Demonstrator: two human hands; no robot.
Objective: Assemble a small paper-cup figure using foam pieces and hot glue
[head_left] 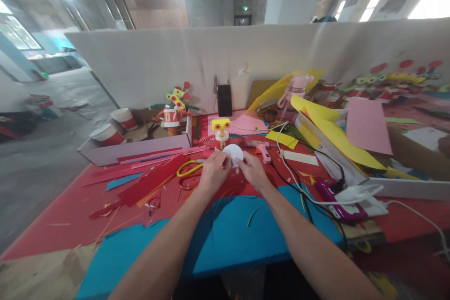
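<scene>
Spreading across the near edge of the table, a blue sheet (235, 234) lies beneath our forearms, with a purple power strip (351, 212) well to its right. Just beyond the sheet, we hold a white disc (234, 152) between both hands: our left hand (215, 167) grips its left edge with curled fingers, and our right hand (251, 169) pinches its lower right edge. Beside our left hand we have scissors (180, 167) (their blades are partly hidden from us), among red paper strips (154, 178). Past the disc we see a yellow-headed figure (221, 124) standing upright, and a pink glue gun (263, 151) lying to its right. Farther back, a dark phone (224, 101) stands upright before a white panel (168, 56), and we make out pillars behind.
</scene>
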